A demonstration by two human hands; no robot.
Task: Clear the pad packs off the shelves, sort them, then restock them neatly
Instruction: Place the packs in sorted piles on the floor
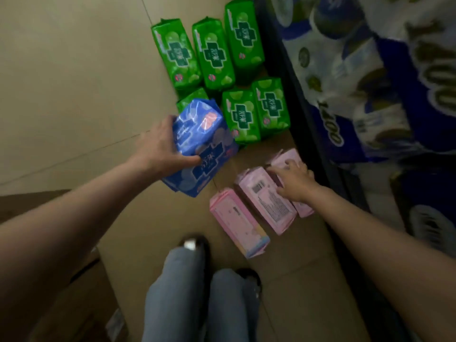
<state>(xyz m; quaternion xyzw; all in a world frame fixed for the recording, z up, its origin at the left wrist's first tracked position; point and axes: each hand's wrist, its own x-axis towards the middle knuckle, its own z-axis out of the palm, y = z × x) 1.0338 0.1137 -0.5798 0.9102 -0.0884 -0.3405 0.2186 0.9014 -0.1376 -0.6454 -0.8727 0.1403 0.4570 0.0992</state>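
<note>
Blue pad packs [201, 146] being gripped by the left hand [158, 146] above the cardboard [153, 230], thumb curling over them, right hand [293, 183] resting spread fingers on pink packs [266, 201], green packs [222, 65] lying beyond

1. There is a single view, taken from a camera worn on the person's head, so no second view shares any part of the scene
2. It faces forward and steeply down at the floor [74, 82], with the person's own legs [197, 297] at the bottom edge
3. Both forearms reach in from the lower corners, the left hand [160, 146] and right hand [293, 183] close to the lens
4. The wide lens bends the shelf edge [303, 124] on the right, and that side is blurred
</note>
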